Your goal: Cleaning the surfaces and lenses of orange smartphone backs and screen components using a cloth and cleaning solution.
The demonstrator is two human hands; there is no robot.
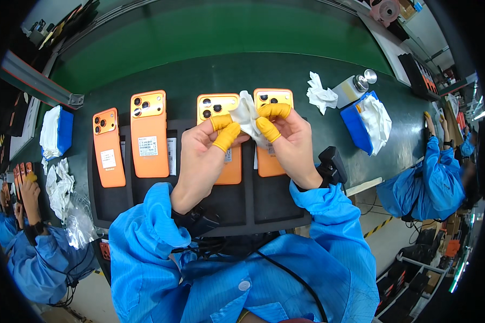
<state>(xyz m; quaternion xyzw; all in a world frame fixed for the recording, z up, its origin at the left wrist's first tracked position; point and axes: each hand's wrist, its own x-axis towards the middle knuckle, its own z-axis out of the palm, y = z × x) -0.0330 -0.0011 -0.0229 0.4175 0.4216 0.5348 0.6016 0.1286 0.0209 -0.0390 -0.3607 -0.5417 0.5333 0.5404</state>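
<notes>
Orange phones lie face down in a row on a black tray (113,202), and the work hovers above the two right-hand ones. Farthest left of the grip, a co-worker's hand (29,196) rests by crumpled wipes (59,185), with a blue box of wipes (63,132) beyond. Nearer come the first phone (108,148) and the second phone (149,134), both untouched, well left of the hold.

At the centre, the left hand (202,148) pinches a small white cloth (246,114) between thumb and forefinger, both capped in yellow finger cots. The right hand (291,142) clamps the same cloth from the other side, so both hands are closed on it and it is held taut just above the third phone (221,140) and fourth phone (272,134).

Judging from this, folding the cloth to a clean, flat pad would serve best: keep bare skin off it, let only the cots touch, and tuck loose corners so nothing drags across the camera lenses below.

Right of the grip sit a loose wipe (320,94), a pump bottle (355,86) and another blue box (364,121); a second co-worker (425,183) works farther off.
</notes>
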